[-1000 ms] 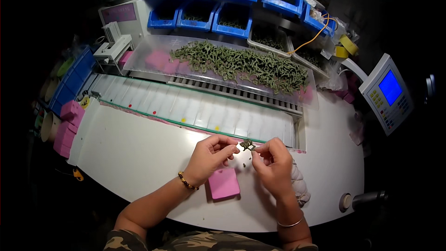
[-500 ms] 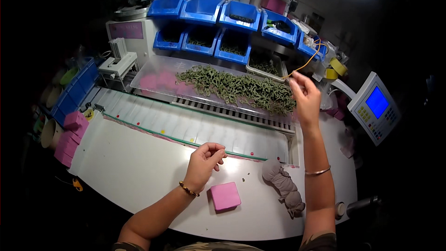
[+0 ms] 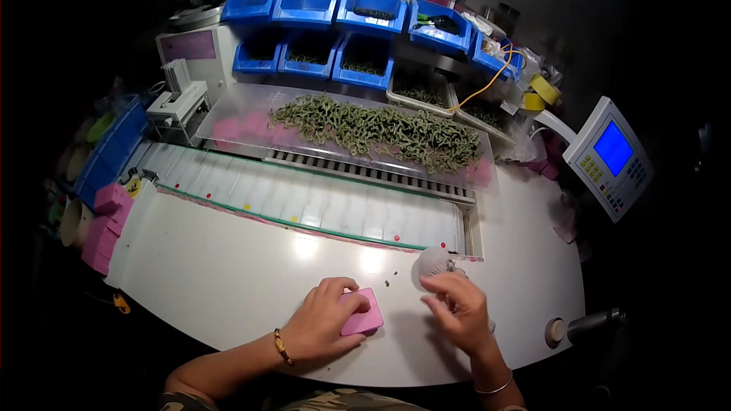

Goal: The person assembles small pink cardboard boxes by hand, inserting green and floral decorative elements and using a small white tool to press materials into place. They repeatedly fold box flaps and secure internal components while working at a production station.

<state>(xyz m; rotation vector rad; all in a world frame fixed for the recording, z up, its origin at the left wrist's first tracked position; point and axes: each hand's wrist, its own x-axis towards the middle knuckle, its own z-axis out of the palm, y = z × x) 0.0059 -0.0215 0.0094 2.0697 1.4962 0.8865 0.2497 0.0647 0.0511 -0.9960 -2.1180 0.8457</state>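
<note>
My left hand (image 3: 324, 323) grips a small pink box (image 3: 369, 320) on the white tabletop, thumb across its top and fingers along its far side. To its right, my right hand (image 3: 461, 310) hovers with thumb and fingertips apart, and I make out nothing between them. Partly behind that hand is a grey cloth bundle (image 3: 434, 262), its rounded end showing. Two dark little bits (image 3: 389, 281) lie beyond the pink box. Farther off, a clear tray (image 3: 221, 110) carries a heap of curled grey-green dried strands (image 3: 373, 131).
A white strip with a green edge (image 3: 304, 222) and coloured dots crosses the table. Blue bins (image 3: 308, 4) line the back. At the right are a keypad unit with a blue screen (image 3: 611, 154) and a dark cylinder (image 3: 598, 323). Pink blocks (image 3: 103, 240) stand at the left.
My right hand has come down from beside the heap to the cloth bundle, and its fingers have parted. My left hand has moved down onto the pink box and taken hold of it.
</note>
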